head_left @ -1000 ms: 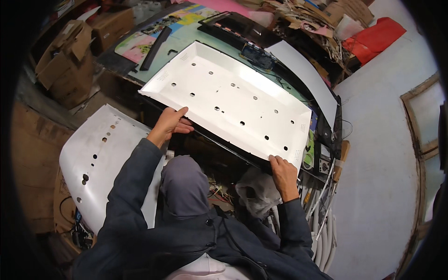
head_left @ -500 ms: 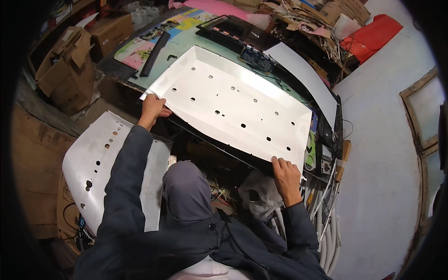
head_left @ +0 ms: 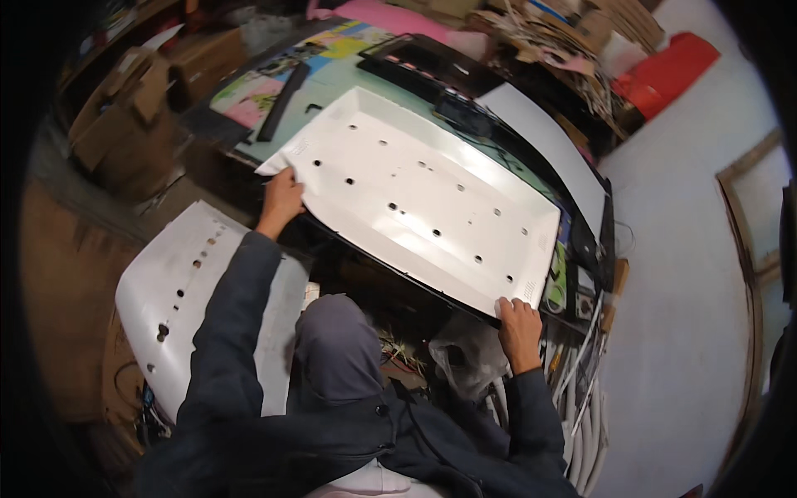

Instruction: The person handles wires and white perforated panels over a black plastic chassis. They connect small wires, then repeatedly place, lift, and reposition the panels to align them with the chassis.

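From the left, I count two cardboard boxes (head_left: 124,124) at ten o'clock, one curved white panel (head_left: 195,286) at nine and one dark strip (head_left: 283,101) on the counter (head_left: 332,83) at eleven. My left hand (head_left: 282,203), at ten, has its grip closed on the near edge of one white tray (head_left: 419,191) toward twelve; my right hand (head_left: 521,332), at four, holds its near-right corner. One white sheet (head_left: 544,124) hems its far side at half past one, with one red bundle (head_left: 664,79) at two.
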A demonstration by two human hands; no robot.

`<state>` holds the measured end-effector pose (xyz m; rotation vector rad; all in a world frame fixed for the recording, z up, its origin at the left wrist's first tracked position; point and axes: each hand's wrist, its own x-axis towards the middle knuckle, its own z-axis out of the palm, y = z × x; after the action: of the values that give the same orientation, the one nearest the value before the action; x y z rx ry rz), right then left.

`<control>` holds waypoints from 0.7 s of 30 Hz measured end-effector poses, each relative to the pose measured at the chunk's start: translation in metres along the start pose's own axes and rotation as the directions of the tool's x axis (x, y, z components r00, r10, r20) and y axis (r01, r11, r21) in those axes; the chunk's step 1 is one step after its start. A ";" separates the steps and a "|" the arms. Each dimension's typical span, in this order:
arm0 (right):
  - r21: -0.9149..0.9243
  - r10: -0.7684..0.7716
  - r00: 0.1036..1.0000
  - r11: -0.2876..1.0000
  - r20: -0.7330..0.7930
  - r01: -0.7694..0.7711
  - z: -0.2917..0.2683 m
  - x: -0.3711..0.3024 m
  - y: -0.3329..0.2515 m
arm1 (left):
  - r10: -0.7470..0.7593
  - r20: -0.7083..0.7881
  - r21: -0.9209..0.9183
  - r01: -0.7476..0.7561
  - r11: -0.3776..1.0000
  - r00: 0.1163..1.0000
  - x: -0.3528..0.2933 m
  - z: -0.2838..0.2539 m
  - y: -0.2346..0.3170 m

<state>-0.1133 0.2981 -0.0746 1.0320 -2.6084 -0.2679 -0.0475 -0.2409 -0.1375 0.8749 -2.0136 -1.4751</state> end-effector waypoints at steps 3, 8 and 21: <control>-0.005 0.003 0.999 1.000 0.033 -0.002 0.015 0.000 0.012 | 0.004 0.058 -0.056 0.000 0.998 0.998 0.012 -0.006 -0.024; -0.040 0.020 0.994 0.999 -0.110 -0.025 0.005 0.006 0.003 | -0.083 0.063 0.000 0.083 0.997 0.995 0.024 -0.010 -0.028; 0.016 0.095 0.992 0.995 -0.081 -0.094 0.012 -0.006 0.001 | -0.114 0.058 0.064 0.110 0.992 0.992 0.023 -0.009 -0.022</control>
<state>-0.1145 0.3037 -0.0868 0.9005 -2.5790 -0.1827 -0.0524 -0.2683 -0.1555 0.9939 -2.0940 -1.5256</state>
